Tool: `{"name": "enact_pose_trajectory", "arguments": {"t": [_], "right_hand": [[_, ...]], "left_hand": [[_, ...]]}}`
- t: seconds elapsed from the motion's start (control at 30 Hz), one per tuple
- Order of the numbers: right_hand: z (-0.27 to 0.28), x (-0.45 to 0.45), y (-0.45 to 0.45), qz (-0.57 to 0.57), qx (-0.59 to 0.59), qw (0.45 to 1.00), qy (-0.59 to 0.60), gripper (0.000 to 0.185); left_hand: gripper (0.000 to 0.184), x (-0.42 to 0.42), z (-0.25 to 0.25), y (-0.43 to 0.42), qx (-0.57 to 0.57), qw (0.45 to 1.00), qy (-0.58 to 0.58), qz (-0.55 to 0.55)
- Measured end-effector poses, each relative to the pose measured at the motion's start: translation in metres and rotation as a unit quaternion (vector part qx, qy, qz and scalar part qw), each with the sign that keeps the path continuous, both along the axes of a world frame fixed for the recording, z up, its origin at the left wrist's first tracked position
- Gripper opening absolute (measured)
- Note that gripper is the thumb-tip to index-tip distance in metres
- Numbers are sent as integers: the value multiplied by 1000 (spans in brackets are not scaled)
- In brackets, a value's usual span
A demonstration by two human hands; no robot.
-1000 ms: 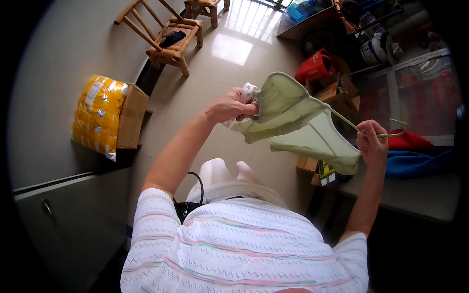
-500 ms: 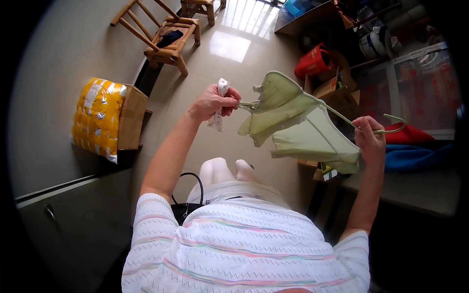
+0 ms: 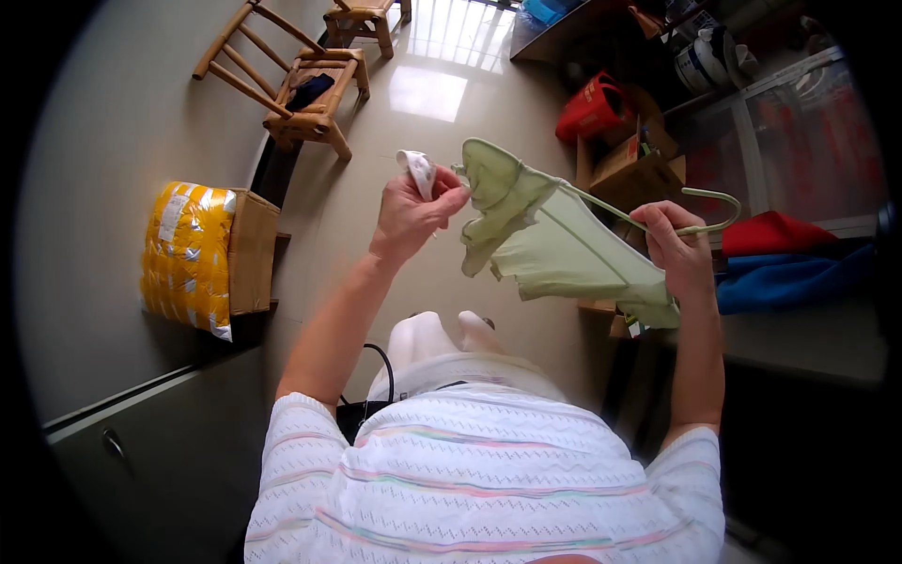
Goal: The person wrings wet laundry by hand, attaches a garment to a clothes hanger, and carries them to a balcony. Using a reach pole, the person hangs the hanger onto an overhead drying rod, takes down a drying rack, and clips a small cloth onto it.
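Note:
My right hand (image 3: 683, 249) is closed around the stem of a pale green hook (image 3: 719, 207), which looks like the top of a clothes hanger. Light green cloth (image 3: 573, 246) hangs from its long arm and spreads to the left in loose, crumpled folds. My left hand (image 3: 420, 209) is closed, with a small white patterned cloth (image 3: 416, 169) sticking up out of it. Its thumb tip is right beside the left end of the green cloth; whether they touch I cannot tell.
Bamboo chairs (image 3: 319, 99) stand at the far left. Below them is a yellow parcel (image 3: 188, 258) against a cardboard box (image 3: 252, 252). On the right are a red bag (image 3: 594, 108), an open carton (image 3: 634, 169) and blue cloth (image 3: 789, 282). A grey cabinet (image 3: 160, 451) is at lower left.
The hook and green cloth have shifted left, and the right hand has tilted upward with them. My left hand has turned and no longer pinches the drawn-out tip of the green cloth.

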State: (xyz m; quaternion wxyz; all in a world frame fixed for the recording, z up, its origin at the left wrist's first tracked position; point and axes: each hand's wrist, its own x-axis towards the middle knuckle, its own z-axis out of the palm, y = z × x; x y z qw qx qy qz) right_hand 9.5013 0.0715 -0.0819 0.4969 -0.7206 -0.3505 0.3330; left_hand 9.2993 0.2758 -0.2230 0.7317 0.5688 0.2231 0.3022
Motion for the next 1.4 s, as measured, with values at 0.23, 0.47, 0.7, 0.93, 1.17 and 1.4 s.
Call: {"name": "enact_pose_trajectory", "arguments": {"t": [0.23,0.47,0.7,0.93,1.17,1.4], "right_hand": [[-16,-18,32,12,0,1000,23,14],[-49,24,48,40,-2,998,-51,14],[-81,102,83,97,2,995,-35,15],[-58,183,98,111,-7,993,49,14],[-42,229,115,127,-6,989,69,14],[-36,258,152,106,-10,991,87,16]], "left_hand": [[12,60,5,-24,357,920,66,148],[6,86,15,0,262,952,18,155],[6,149,34,-11,458,882,69,82],[6,198,-9,7,273,956,83,70],[20,205,-14,91,-155,974,8,164],[33,244,-21,146,-260,964,3,48]]}}
